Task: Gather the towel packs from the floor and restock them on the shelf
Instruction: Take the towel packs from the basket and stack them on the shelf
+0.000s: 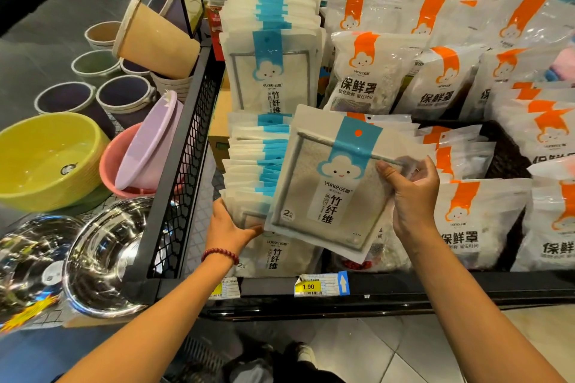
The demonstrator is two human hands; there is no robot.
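Towel pack point(326, 186) pinched in right fingers point(387, 172) (tilted); left fingers point(222, 211) grip shelved stack point(247, 162).

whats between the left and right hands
Head view: the blue-label towel pack, pinched by the right hand; the left hand grips the stacked packs.

This is a shop, in an aisle of household goods. A yellow price tag point(308, 286) reading 1.90 sits on the front rail of the shelf point(435, 286) at lower centre, with another tag to its left. Identical towel packs point(270, 71) with blue labels stand in dense rows at centre. Orange-labelled bags point(370, 71) (same cloud mascot) fill the right half. At left, past a black mesh divider point(183, 165), are stacked buckets point(124, 96), plastic basins point(46, 162) and steel bowls point(105, 255). A starburst promotion sticker point(28, 311) shows at lower left. A tiled floor point(404, 351) runs below.
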